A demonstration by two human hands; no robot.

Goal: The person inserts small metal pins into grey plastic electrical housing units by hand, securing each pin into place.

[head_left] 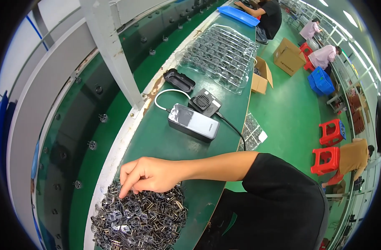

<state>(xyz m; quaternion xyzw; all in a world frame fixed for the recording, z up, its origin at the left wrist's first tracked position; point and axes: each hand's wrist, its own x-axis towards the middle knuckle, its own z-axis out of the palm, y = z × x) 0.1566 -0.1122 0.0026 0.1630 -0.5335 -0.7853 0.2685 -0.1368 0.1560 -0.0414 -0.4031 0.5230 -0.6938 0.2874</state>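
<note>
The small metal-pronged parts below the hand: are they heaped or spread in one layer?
Heaped: the parts lie across one another in a tangled pile on the green workbench.

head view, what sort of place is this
Probably a factory assembly line: a heap of small pronged parts, a green strip like a conveyor belt with parts spaced along it, and clear trays of parts.

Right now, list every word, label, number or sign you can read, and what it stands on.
Silver-and-black block: small print on its silver face, not copied here.
Large cardboard box: dark print, too small to read.
Black grilled device: pale label, too small to read.
Black clothing: green curved mark, no readable letters.
</note>
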